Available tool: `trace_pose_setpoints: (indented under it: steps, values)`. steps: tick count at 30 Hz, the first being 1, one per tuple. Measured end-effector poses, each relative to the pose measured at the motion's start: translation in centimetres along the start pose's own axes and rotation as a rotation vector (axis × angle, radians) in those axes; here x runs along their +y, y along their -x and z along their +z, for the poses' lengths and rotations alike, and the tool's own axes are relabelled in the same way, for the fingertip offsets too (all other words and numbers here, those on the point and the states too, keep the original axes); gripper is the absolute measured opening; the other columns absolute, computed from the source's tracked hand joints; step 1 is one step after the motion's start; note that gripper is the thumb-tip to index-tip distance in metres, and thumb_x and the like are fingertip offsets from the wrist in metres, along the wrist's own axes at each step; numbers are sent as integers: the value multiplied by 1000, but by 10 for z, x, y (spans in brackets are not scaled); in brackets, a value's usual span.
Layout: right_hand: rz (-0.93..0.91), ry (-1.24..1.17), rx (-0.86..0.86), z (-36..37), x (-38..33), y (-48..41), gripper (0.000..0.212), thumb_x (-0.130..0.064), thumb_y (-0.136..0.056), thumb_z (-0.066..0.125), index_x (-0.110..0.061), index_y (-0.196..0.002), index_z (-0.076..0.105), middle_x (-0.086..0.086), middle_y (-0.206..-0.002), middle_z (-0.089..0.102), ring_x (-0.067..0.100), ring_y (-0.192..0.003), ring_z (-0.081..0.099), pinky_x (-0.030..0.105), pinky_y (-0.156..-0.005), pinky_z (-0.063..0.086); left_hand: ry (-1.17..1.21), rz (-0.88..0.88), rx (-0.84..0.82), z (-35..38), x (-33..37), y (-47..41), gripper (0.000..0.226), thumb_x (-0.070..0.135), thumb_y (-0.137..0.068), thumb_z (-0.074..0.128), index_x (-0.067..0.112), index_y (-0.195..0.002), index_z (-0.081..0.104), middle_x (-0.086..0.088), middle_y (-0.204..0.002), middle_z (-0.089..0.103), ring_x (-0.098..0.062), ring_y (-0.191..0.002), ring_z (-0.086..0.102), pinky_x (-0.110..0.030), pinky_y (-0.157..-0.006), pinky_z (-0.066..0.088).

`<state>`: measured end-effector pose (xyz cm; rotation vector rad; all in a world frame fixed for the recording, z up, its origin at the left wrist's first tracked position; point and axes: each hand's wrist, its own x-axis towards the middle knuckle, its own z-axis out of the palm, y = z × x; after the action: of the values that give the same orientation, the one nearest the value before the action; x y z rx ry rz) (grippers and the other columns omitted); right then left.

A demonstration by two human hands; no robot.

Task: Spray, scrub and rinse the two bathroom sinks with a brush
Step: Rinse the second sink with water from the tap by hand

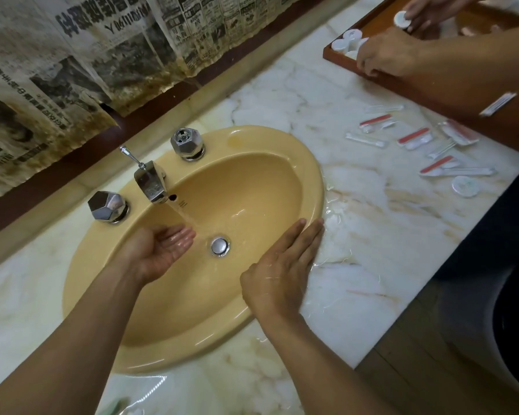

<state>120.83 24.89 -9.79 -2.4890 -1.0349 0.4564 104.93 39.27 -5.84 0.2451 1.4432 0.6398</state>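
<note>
**Both hands bare in one sink, water running**

Our left hand (162,250) lies cupped, palm up and fingers relaxed. It grasps nothing and only catches the water (186,215) falling from the tap (150,182) just ahead of it. Our right hand (282,274) is flat, fingers straight and together, pressing on the rim. It too holds nothing.

The sink (246,187) sits under and between both hands, and the drain (220,246) shows between them. The right fingertips reach the line where the rim meets the counter (372,235), and just beyond them the counter is wet.

We see no foam in the bowl, which looks glossy and clean. With the tap on and our bare hands moving water about, we judge this sink to be in its rinse. No brush and no spray bottle are in view, so we cannot confirm the spraying or scrubbing from here.

By our reckoning, what is left is to finish this rinse, shut the tap and deal with the spill by our right hand. The second sink is out of view, so we count it as yet to be done.

Well beyond our right hand, a second person's hands (387,53) work at a tray (432,91). Packets (414,139) lie on the counter between that tray and us.
</note>
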Motion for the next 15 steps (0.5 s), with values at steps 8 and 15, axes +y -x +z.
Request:
trace_pose_setpoints:
  steps: [8, 15]
  values:
    - [-60, 62, -51, -5, 7, -13, 102, -20, -72, 50, 15, -155, 2, 39, -161, -14, 49, -153, -11, 54, -126, 12, 86, -63, -8, 35, 11, -41, 35, 17, -107, 44, 7, -82, 66, -7, -73, 64, -17, -70, 62, -31, -64, 57]
    - [-227, 167, -133, -34, 16, -121, 106, -21, -80, 63, 12, -156, -3, 32, -165, -1, 41, -155, 0, 43, -128, 5, 320, -80, -207, 90, -4, -12, 29, 16, -107, 43, 9, -91, 67, -8, -77, 68, -19, -67, 67, -30, -57, 60]
